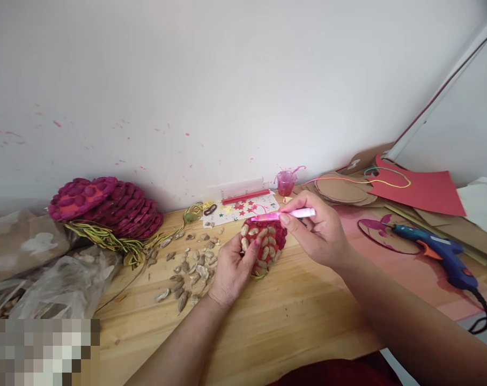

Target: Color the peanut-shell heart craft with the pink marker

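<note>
My left hand (235, 268) grips a round red disc (255, 252) by its left side, with the thumb on its face. Rows of tan peanut shells (265, 251) cover the disc, and its far and right edges are coloured magenta. In my right hand (318, 228) is a slim paintbrush (267, 216), its front part pink and its back end white. The brush's tip lies over the disc's far left edge; whether it touches a shell is hard to tell. Loose peanut shells (203, 273) lie scattered left of my left hand.
Magenta shell-covered discs (107, 206) are stacked at left, beside plastic bags (62, 289). Behind the disc are a star-covered sheet (271, 202) and a jar of magenta paint (285, 185). A blue glue gun (440, 249), cardboard pieces (342, 188) and red paper (424, 187) lie at right.
</note>
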`<action>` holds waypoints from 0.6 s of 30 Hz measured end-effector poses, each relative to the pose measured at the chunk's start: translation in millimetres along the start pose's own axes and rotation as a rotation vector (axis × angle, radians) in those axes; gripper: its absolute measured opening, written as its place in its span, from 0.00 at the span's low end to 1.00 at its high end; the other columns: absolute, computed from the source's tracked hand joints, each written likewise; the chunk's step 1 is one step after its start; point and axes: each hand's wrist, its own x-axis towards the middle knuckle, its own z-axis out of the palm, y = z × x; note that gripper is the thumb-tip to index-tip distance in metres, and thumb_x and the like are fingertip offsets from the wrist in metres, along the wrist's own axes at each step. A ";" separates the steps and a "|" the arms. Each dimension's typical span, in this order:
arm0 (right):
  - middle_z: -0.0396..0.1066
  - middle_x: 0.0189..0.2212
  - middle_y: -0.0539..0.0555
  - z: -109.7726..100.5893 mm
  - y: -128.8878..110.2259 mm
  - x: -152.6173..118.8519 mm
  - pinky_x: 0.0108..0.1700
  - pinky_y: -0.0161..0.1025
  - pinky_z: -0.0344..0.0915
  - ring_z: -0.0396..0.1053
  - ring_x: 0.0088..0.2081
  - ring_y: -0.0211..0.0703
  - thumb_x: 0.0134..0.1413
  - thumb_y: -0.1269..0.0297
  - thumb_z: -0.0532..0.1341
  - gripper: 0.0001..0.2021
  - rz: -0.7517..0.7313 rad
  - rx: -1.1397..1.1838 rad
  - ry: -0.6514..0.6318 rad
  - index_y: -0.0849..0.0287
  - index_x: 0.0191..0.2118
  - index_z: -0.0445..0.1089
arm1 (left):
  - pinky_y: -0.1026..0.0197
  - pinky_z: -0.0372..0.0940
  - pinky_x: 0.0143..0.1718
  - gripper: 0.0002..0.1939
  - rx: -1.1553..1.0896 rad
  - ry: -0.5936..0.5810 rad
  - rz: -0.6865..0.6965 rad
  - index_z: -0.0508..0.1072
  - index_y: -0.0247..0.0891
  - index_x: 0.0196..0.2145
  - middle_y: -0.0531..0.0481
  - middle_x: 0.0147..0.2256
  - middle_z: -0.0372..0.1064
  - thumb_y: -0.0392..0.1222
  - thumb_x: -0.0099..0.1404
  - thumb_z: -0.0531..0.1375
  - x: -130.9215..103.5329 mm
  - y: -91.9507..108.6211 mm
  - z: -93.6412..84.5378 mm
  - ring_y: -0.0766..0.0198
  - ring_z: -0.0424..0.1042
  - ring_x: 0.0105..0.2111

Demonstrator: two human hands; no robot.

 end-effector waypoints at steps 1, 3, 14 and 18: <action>0.69 0.31 0.49 0.3 0.2 -0.2 0.34 0.38 0.60 0.65 0.30 0.37 0.65 0.67 0.63 0.01 -0.004 0.006 -0.010 0.55 0.40 0.69 | 0.59 0.70 0.43 0.20 0.003 0.001 0.006 0.78 0.36 0.48 0.47 0.41 0.80 0.54 0.71 0.60 -0.1 0.8 0.0 0.57 0.77 0.40; 0.69 0.31 0.49 0.7 0.7 -0.2 0.33 0.38 0.60 0.64 0.30 0.36 0.65 0.67 0.63 0.01 -0.003 0.007 -0.024 0.56 0.40 0.69 | 0.60 0.70 0.42 0.19 0.018 0.023 0.022 0.79 0.36 0.46 0.47 0.40 0.80 0.54 0.70 0.61 -0.3 3.2 0.2 0.58 0.76 0.38; 0.68 0.30 0.48 1.3 2.1 -1.0 0.33 0.37 0.59 0.64 0.30 0.36 0.66 0.65 0.62 0.02 0.040 0.085 -0.013 0.55 0.40 0.69 | 0.60 0.71 0.43 0.21 -0.034 0.052 0.014 0.78 0.37 0.51 0.48 0.38 0.80 0.55 0.70 0.62 -1.9 0.5 0.7 0.56 0.76 0.42; 0.68 0.30 0.48 0.9 4.2 -1.0 0.32 0.38 0.59 0.64 0.29 0.36 0.66 0.65 0.62 0.02 0.064 0.052 0.002 0.55 0.39 0.70 | 0.60 0.71 0.42 0.21 -0.046 0.041 0.012 0.78 0.37 0.52 0.47 0.40 0.80 0.55 0.70 0.61 -1.1 -0.1 0.8 0.56 0.76 0.41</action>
